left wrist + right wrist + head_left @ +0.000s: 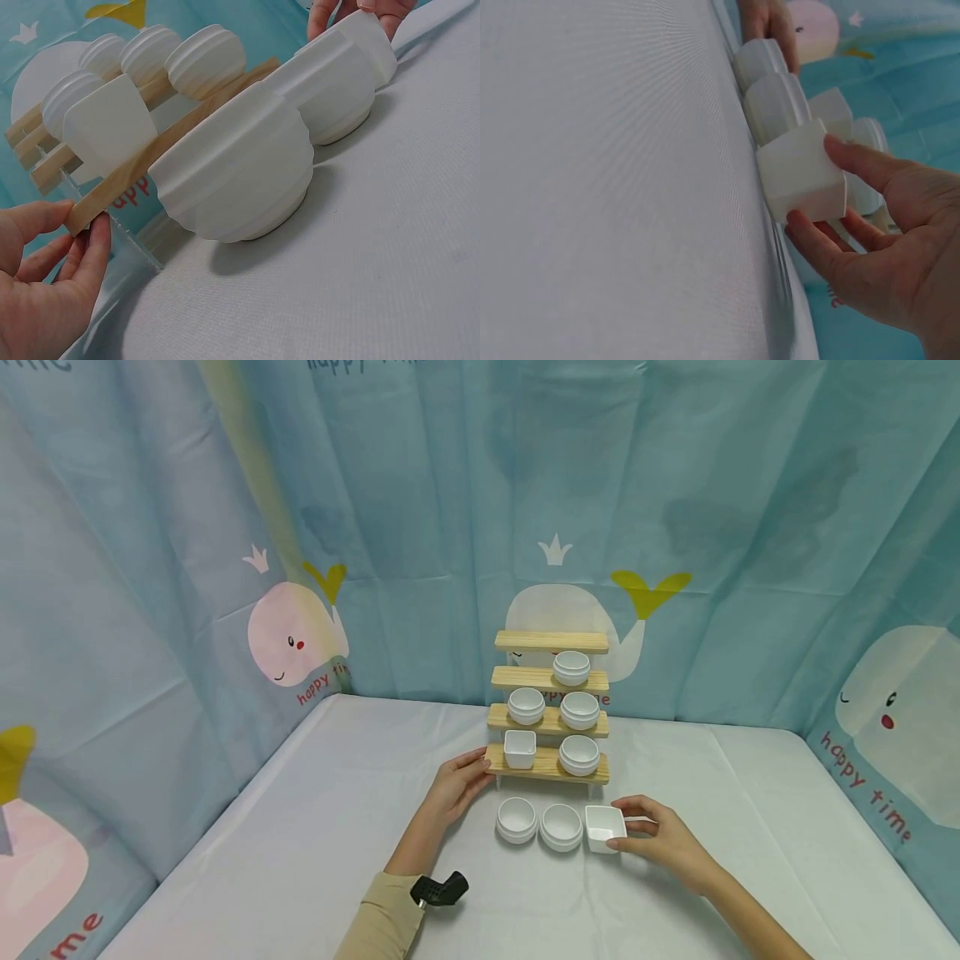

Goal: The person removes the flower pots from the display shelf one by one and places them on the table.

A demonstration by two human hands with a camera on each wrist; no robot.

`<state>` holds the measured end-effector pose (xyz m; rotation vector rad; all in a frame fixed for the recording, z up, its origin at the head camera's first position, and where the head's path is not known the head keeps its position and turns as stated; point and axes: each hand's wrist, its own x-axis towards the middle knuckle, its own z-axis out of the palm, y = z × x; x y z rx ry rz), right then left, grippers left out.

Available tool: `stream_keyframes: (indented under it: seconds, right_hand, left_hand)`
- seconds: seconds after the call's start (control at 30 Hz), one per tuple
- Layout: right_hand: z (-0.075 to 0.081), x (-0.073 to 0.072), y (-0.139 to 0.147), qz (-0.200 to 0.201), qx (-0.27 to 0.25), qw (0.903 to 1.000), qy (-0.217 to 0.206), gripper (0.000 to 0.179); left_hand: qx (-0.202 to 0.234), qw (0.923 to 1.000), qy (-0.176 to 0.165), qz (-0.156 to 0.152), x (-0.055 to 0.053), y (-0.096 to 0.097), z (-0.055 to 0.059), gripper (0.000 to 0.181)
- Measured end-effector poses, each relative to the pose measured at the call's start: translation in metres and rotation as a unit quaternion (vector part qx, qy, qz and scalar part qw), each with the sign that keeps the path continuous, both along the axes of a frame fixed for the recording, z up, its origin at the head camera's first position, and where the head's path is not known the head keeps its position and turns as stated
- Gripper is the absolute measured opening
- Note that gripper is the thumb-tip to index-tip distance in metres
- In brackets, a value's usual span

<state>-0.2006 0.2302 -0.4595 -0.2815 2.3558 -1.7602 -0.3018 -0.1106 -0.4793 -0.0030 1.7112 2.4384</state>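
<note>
My left hand point(454, 787) pinches the left end of the lowest board point(120, 184) of a four-step wooden display stand point(550, 721), thumb above and fingers beneath. At the front, my right hand point(666, 837) grips a white square bowl point(801, 176) between thumb and fingers, at its right side. Two white round bowls, one on the left point(516, 822) and one in the middle point(561, 829), stand on the table in a row with it. On the lowest step sit another square bowl point(520, 750) at the left and a round bowl point(580, 757) at the right.
Higher up, the stand carries two round bowls, left point(526, 707) and right point(580, 712), on one step and a single round bowl point(572, 669) above them. A white cloth covers the table point(300, 827). Blue whale-print curtains point(420, 527) hang behind and at both sides.
</note>
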Motion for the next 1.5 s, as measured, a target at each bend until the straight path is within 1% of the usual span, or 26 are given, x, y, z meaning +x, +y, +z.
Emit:
stream_keyframes:
  seconds: [0.03,0.27,0.4,0.57,0.63,0.73,0.87,0.97,1.23,1.5]
  right_hand:
    - [0.000,0.000,0.000,-0.002,0.001,1.0000,-0.001,0.068]
    - [0.000,0.001,0.000,-0.008,0.009,0.9999,0.002,0.068]
    - [0.002,0.001,0.000,-0.010,0.017,0.9998,0.005,0.069]
    - [0.005,0.000,0.002,-0.013,0.021,0.9997,0.004,0.068]
    - [0.006,0.000,0.002,-0.014,0.021,0.9997,0.006,0.068]
    - [0.007,-0.001,0.004,-0.014,0.018,0.9997,0.011,0.068]
    - [0.009,-0.002,0.006,-0.010,0.014,0.9996,0.021,0.067]
    - [0.011,-0.002,0.006,-0.009,0.013,0.9995,0.028,0.066]
    - [0.020,-0.003,0.008,-0.017,0.024,0.9990,0.033,0.064]
    - [0.025,-0.007,0.011,-0.024,0.033,0.9983,0.041,0.063]
  left_hand:
    - [0.002,1.0000,0.000,-0.001,0.001,0.000,0.001,0.047]
    - [0.014,0.9994,0.027,-0.017,0.004,-0.003,0.000,0.048]
    - [0.014,0.9996,0.019,-0.018,0.004,-0.003,0.001,0.049]
    - [0.014,0.9994,0.027,-0.017,0.004,-0.002,0.001,0.050]
    - [0.013,0.9996,0.023,-0.014,0.003,-0.002,0.002,0.050]
    - [0.006,1.0000,0.006,-0.003,0.002,0.000,0.002,0.047]
    - [0.000,1.0000,-0.001,0.004,0.001,0.001,0.002,0.046]
    - [0.001,1.0000,0.005,0.003,0.001,0.001,0.002,0.045]
    - [-0.002,1.0000,0.008,0.000,0.001,0.000,0.000,0.046]
    - [0.006,0.9999,0.009,0.002,0.001,0.001,-0.001,0.046]
